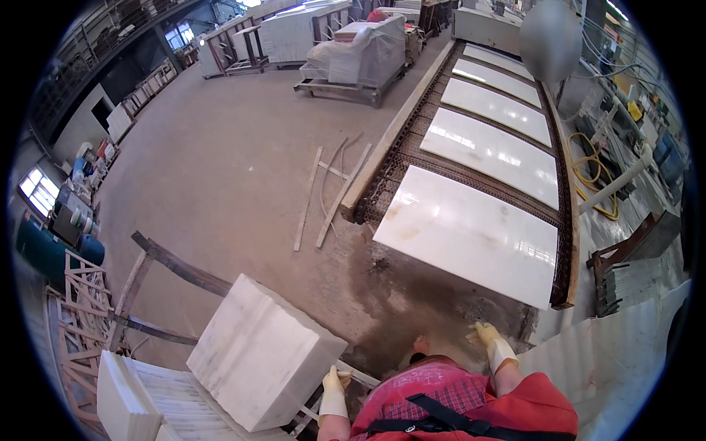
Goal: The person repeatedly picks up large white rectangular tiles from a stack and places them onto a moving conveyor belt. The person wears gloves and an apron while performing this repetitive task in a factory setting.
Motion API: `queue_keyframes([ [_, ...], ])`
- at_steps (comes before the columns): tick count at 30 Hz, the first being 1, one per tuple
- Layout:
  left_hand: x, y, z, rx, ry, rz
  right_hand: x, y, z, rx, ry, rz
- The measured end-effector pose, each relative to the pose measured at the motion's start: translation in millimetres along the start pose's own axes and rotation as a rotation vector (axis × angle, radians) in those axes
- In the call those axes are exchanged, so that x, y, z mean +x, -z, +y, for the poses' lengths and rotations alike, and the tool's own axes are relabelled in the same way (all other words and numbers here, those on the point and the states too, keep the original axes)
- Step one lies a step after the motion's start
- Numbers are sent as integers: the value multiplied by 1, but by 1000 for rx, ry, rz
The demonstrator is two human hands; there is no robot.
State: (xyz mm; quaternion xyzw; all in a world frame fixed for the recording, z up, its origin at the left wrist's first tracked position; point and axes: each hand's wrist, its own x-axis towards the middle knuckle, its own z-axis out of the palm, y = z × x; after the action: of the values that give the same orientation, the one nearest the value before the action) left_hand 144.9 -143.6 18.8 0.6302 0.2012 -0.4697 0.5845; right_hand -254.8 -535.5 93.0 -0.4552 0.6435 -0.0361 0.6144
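My left hand (335, 381), in a pale yellow glove, is beside the right edge of a stack of white marble slabs (257, 345). Its fingers are loosely bent and apart, with nothing seen in them; whether they touch the stack I cannot tell. My right hand (485, 336), gloved the same way, hangs over the floor with fingers spread and holds nothing. Ahead of it, the nearest glossy white slab (471, 235) lies flat on a chain conveyor (401, 158), its near end sticking out past the chains.
Several more polished slabs (493, 151) lie along the conveyor. A dark metal frame (184, 264) and upright slabs (125, 397) stand at the lower left. Wooden strips (342, 195) lie on the floor (220, 162). A wrapped pallet load (360, 55) stands farther back; a yellow hose (588, 173) is at right.
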Motion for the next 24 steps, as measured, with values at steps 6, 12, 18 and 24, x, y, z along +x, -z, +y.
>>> queue_keyframes([
  [6, -10, 31, -8, -64, -44, -93, -16, -85, -34, -46, 30, -102],
  [12, 0, 87, -12, 198, -37, 11, -48, -147, -39, -165, 52, -220],
  [18, 6, 136, -21, 129, 40, 43, -69, -178, -25, -147, 83, -168],
  [24, -11, 169, -24, 81, 11, 32, -80, -204, -15, -253, 114, -131],
])
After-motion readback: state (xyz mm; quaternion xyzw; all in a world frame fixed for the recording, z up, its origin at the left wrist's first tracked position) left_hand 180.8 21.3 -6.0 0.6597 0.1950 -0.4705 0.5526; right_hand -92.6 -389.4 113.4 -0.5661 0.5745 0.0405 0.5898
